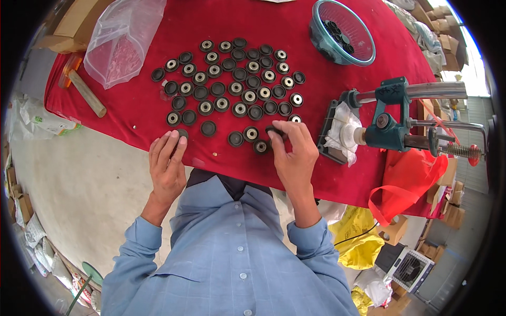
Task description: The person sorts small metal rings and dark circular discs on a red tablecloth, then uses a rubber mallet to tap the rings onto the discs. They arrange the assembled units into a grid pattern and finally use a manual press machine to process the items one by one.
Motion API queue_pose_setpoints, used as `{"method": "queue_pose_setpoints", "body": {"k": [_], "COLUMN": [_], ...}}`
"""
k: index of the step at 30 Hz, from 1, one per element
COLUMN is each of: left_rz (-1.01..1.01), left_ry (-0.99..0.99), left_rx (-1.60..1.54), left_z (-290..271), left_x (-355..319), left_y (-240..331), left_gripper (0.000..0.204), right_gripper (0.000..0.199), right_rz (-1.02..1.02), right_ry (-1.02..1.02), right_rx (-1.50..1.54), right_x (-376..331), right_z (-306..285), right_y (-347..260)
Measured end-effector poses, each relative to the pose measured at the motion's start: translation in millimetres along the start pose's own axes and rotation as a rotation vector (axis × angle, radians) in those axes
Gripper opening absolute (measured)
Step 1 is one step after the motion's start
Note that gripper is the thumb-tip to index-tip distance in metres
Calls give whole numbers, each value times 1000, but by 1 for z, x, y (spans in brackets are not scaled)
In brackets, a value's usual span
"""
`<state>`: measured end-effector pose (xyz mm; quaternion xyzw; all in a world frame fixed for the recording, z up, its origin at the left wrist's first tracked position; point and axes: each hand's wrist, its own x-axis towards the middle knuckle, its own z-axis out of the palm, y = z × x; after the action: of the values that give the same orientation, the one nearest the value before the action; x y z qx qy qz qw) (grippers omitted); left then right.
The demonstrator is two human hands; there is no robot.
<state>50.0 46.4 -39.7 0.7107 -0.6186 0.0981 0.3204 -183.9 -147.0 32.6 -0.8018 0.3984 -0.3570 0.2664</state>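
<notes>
- Head view, 12 o'clock at the far side of the red-covered table (295, 26). Wooden-handled tool (87, 93) near 10 o'clock; clear plastic bag (124, 42) between 10 and 11.
- Left hand (166, 166), 9 o'clock: fingertips at a black disc (182, 134) by the table's near edge. Fingers close together; grip or mere touch, cannot tell. My judgement: draw this one toward 12, clear of the edge, before loosening the fingers.
- Loose spread, 11 to 12 o'clock: plain dark caps (208, 128) mixed with metal-centred discs (249, 96). Crowded in places; lifting straight up should disturb neighbours less than sliding.
- Right hand (298, 152), 3 o'clock, well apart from the left: thumb and forefinger pinched on a dark disc (270, 128), two metal-centred discs just beside it. A light rim pinch likely serves best, face uncovered so its way up can be checked.
- Teal basin (356, 26), 1 o'clock, dark rings (337, 34) inside.
- Green press (387, 124), between 2 and 3, white cloth (345, 126) at its 9 o'clock end. Right wrist wants room there, I'd say.
- Red bag (414, 176), just past 3.
</notes>
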Motion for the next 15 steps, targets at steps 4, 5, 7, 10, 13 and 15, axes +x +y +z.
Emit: {"method": "queue_pose_setpoints", "body": {"k": [4,5,7,10,13,15], "left_rz": [-32,-36,-42,-68,-94,-158], "left_ry": [-43,-40,-31,-35,32,53], "left_rx": [38,28,14,12,-165,-203], "left_z": [1,2,2,-2,-6,-12], "left_x": [-9,-10,-11,-6,13,21], "left_y": [4,5,5,10,8,6], "left_gripper": [60,60,59,56,44,38], "right_gripper": [24,23,21,19,23,23], "right_rz": [-14,13,5,-83,-171,-236], "right_ry": [-20,-19,-14,5,18,-16], "right_rx": [74,88,65,-43,-151,-191], "right_x": [-16,-19,-26,-32,-33,-36], "right_z": [-9,-7,-3,3,1,4], "right_y": [-9,-10,-6,0,1,1]}}
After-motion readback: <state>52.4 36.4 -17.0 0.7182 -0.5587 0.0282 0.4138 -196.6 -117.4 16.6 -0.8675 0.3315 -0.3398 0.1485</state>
